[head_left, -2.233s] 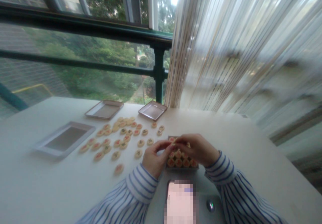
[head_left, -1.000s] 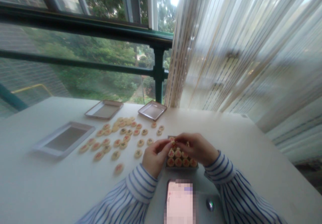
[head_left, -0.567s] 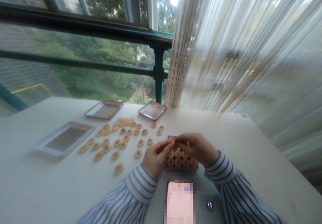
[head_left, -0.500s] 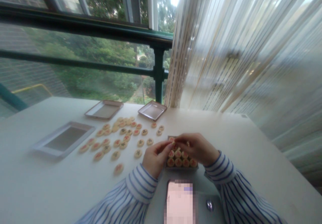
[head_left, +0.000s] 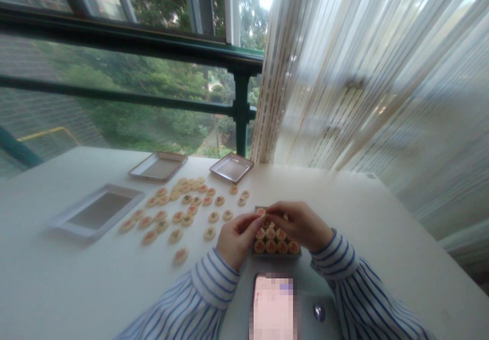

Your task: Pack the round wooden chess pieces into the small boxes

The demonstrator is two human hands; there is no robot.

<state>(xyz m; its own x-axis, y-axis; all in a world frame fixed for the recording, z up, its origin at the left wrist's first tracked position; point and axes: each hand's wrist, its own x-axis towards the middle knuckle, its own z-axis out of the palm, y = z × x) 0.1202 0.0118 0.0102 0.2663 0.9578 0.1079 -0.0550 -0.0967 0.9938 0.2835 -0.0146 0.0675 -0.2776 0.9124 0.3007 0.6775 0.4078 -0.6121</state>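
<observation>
My left hand (head_left: pixel 237 239) and my right hand (head_left: pixel 301 224) meet fingertip to fingertip over a small box (head_left: pixel 277 255) of xiangqi pieces. Pinched between them is a pale xiangqi piece (head_left: pixel 263 218), mostly covered by the fingers. Round wooden pieces with red characters, such as one xiangqi piece (head_left: pixel 270 247) at the front, sit in rows inside the box. Its right and back parts are hidden by my right hand. To the left, many loose pieces with red or black characters lie scattered, among them a xiangqi piece (head_left: pixel 180 255) nearest me.
Three shallow trays stand on the white table (head_left: pixel 95 289): a white tray (head_left: pixel 78 234) at left, a brown-rimmed tray (head_left: pixel 153 178) and a smaller tray (head_left: pixel 234 179) at the back. A phone (head_left: pixel 273 309) lies before me. Beyond are a green railing (head_left: pixel 241 111) and a sheer curtain (head_left: pixel 362 75).
Almost nothing differs. My fingertips have shifted very slightly around the piece, and both hands stay above the box.
</observation>
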